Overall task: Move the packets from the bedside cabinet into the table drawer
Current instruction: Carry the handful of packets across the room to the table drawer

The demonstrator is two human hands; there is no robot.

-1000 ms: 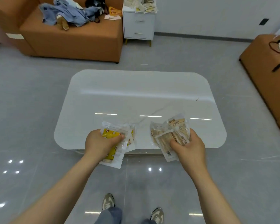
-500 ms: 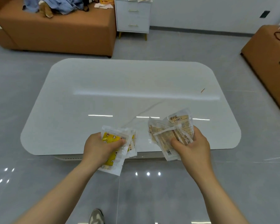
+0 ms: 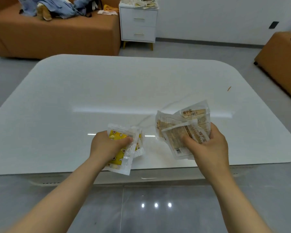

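left hand (image 3: 107,146): grips yellow packets (image 3: 120,157)
right hand (image 3: 208,148): grips tan packets (image 3: 178,121)
drawer (image 3: 158,176): closed, unfilled
cabinet (image 3: 139,25): pile (image 3: 139,2) left on top

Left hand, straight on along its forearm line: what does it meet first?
Probably nothing close: the left hand, gripping the yellow packets, points forward-right over bare table top. The tan packets in the right hand sit just right of that line; depth is unclear, so a graze is possible.
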